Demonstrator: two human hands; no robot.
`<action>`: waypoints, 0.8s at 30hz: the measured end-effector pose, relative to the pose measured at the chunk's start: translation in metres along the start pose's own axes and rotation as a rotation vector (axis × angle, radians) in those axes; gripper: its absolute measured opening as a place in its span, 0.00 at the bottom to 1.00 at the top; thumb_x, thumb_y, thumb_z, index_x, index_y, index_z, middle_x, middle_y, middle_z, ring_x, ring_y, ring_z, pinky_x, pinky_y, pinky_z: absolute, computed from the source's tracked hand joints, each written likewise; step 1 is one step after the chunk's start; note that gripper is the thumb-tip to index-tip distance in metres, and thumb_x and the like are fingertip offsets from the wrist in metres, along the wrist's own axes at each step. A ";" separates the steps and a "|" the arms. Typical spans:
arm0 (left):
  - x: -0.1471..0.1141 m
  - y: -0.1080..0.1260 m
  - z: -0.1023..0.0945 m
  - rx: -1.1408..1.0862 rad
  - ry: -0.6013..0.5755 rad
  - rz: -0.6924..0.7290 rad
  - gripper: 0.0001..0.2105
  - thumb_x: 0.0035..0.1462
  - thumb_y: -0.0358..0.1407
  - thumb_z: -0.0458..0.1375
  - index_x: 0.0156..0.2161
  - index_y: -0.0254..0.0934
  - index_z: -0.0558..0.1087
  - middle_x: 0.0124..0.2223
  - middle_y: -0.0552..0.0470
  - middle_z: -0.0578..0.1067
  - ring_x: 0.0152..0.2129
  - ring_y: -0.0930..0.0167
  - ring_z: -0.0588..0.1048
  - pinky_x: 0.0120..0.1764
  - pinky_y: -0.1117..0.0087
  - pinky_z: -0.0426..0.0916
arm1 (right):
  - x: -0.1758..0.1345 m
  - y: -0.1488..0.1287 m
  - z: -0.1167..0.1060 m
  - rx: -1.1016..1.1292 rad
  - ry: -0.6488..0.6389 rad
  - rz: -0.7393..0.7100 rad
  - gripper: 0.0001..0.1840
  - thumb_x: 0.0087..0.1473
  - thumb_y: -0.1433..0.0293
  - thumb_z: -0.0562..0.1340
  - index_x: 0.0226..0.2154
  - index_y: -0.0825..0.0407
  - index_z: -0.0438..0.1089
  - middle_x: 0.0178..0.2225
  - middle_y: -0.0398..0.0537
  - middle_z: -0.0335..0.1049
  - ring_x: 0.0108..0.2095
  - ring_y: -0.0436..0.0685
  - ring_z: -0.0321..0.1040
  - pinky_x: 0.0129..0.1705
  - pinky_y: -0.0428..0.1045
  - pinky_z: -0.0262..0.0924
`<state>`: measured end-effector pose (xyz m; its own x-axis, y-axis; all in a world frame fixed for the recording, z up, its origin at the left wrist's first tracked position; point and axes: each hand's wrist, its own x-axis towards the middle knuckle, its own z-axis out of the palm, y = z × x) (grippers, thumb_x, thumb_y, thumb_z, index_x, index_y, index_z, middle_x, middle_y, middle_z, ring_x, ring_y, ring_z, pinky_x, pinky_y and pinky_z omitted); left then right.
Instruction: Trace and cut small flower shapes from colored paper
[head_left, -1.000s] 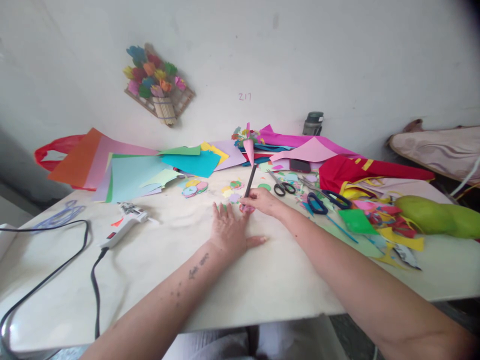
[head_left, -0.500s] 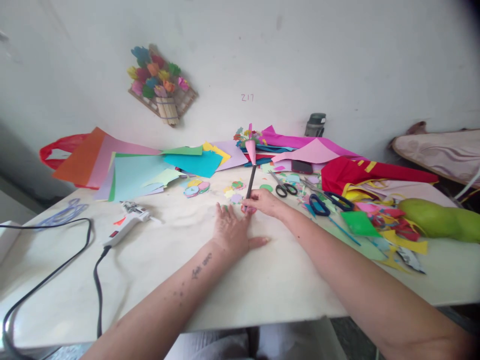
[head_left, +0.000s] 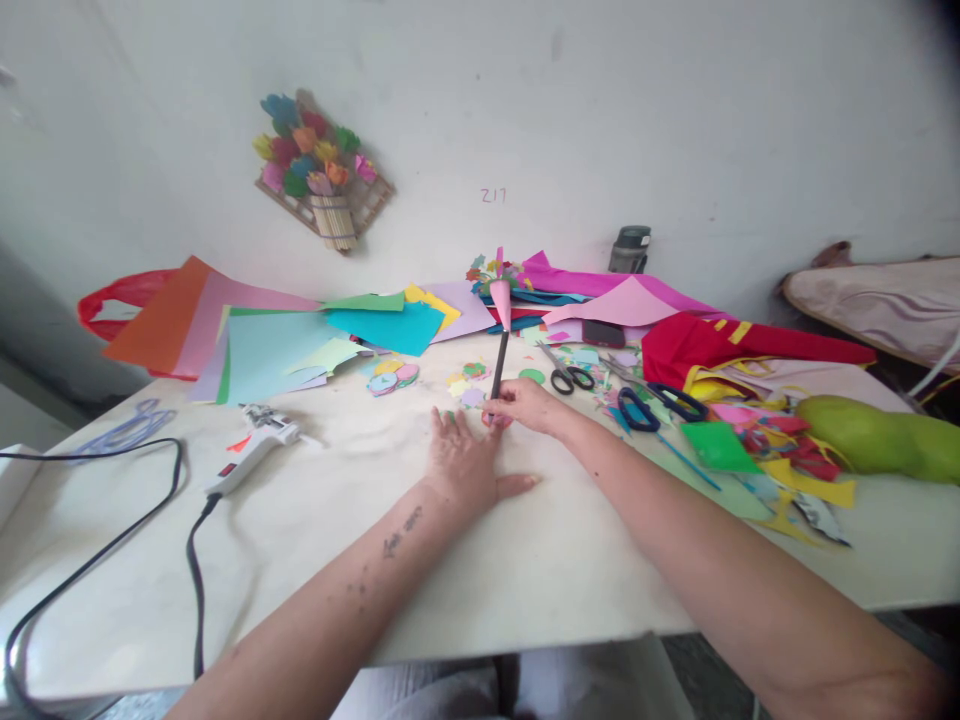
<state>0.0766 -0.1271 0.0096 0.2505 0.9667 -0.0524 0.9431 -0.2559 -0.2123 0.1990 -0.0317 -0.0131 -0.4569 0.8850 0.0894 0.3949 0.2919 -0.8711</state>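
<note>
My right hand [head_left: 523, 405] is closed in a pinch around the lower part of a slim black pencil [head_left: 500, 362], which stands almost upright. Its lower end meets a small pinkish-red paper piece [head_left: 498, 421], partly covered by my fingers. My left hand [head_left: 465, 455] lies flat on the table with fingers spread, its index fingertip at the edge of that paper. Just beyond are small cut paper shapes [head_left: 472, 370] and a lilac paper piece [head_left: 473, 398]. A green paper circle [head_left: 532, 376] lies past my right hand.
Black-handled scissors [head_left: 572, 379] and blue-handled scissors [head_left: 640, 410] lie to the right among paper scraps [head_left: 724, 447]. On the left rests a white glue gun [head_left: 255, 455] with a black cord. Coloured sheets [head_left: 277, 345], a pink cone [head_left: 502, 303] and a phone [head_left: 604, 333] line the back.
</note>
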 end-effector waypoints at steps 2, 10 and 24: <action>-0.001 0.000 -0.002 -0.008 -0.010 -0.002 0.45 0.43 0.66 0.36 0.62 0.42 0.47 0.59 0.35 0.57 0.55 0.46 0.54 0.54 0.45 0.34 | 0.000 0.001 0.000 -0.007 0.010 -0.007 0.17 0.45 0.58 0.61 0.26 0.56 0.72 0.25 0.48 0.74 0.25 0.52 0.69 0.27 0.45 0.63; -0.001 -0.001 -0.001 -0.034 -0.018 0.001 0.44 0.43 0.66 0.37 0.62 0.42 0.47 0.60 0.35 0.56 0.55 0.46 0.53 0.53 0.44 0.34 | -0.001 -0.001 0.000 -0.003 0.018 -0.012 0.17 0.45 0.58 0.61 0.25 0.57 0.73 0.25 0.48 0.73 0.25 0.52 0.69 0.28 0.45 0.63; -0.002 0.000 -0.003 -0.025 -0.035 -0.011 0.45 0.42 0.67 0.36 0.62 0.42 0.47 0.60 0.36 0.56 0.55 0.47 0.54 0.53 0.44 0.33 | 0.004 0.007 0.001 0.007 0.009 -0.018 0.17 0.46 0.57 0.60 0.26 0.56 0.71 0.24 0.47 0.73 0.25 0.52 0.70 0.28 0.45 0.64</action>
<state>0.0768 -0.1286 0.0126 0.2326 0.9689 -0.0841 0.9511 -0.2447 -0.1884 0.1993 -0.0268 -0.0194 -0.4565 0.8830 0.1090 0.3816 0.3050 -0.8725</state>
